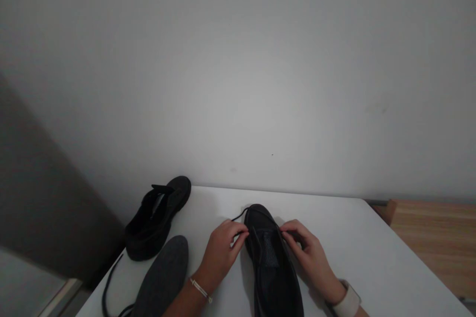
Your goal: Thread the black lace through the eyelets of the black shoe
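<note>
A black shoe (273,277) lies on the white table in front of me, toe pointing away, its tongue showing in the opening. A thin black shoelace (241,214) loops over its toe end. My left hand (222,247) is at the shoe's left side, thumb and forefinger pinched on the lace where it leaves the fingers. At the right side of the opening, my right hand (307,252) pinches with thumb and forefinger close to the eyelet edge. What sits between those right fingertips is too small to make out.
A second black shoe (148,237) stands at the table's back left. Before it lie a dark grey insole (163,272) and a loose black lace (107,285). A pale wall (238,84) rises behind the white table (342,223). A wooden surface (435,242) is at the right.
</note>
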Tool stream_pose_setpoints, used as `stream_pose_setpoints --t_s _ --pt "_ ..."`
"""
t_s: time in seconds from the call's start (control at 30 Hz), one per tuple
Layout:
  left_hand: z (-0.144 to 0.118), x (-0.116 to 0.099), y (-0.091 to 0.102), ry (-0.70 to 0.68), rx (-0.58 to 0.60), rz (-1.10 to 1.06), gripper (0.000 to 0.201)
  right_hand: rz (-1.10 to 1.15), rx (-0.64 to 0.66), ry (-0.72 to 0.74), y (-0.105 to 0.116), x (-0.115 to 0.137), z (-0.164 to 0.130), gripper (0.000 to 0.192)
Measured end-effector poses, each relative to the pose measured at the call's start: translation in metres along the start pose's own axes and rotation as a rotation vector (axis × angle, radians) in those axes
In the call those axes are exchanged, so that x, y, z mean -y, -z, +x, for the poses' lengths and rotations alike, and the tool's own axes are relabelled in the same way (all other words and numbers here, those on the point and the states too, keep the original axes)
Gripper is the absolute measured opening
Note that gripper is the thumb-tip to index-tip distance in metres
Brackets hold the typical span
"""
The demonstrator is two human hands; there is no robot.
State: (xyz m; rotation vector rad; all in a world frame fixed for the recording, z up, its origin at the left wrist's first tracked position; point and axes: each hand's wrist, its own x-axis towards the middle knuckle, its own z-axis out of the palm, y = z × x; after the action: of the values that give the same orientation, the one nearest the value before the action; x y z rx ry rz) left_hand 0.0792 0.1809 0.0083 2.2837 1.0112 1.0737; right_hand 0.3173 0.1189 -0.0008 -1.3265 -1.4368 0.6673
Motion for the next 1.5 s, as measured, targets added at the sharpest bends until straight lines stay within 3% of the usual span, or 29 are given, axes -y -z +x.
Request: stream_pose_setpoints --t_s 0.17,0.6,0.93,1.17,1.37,1.5 --pt "0.002 -0.002 -0.003 -0.016 -0.086 0.008 0.011 -0.109 -0.099 0.098 0.002 0.002 0.001 0.028" --pt "-0.001 0.0 -0.011 0.042 -0.118 -0.092 0.013 -0.02 0.014 0.063 -0.001 0.005 -0.002 0.022" --pt "-0.003 -0.006 -0.011 0.088 -0.124 -0.16 0.023 -0.128 0.049 0.127 0.002 0.032 -0.007 0.019" --pt "0.0 -0.012 -0.011 0.1 -0.152 -0.128 0.015 -0.253 0.141 0.115 0.003 0.041 -0.014 0.036" --pt "0.006 -0.032 0.0 0.086 -0.082 -0.12 0.013 -0.395 0.169 0.094 -0.006 0.048 -0.018 0.045" --pt "0.014 -0.058 0.009 0.114 0.055 -0.031 0.022 -0.596 0.199 0.037 -0.014 0.062 -0.017 0.051"
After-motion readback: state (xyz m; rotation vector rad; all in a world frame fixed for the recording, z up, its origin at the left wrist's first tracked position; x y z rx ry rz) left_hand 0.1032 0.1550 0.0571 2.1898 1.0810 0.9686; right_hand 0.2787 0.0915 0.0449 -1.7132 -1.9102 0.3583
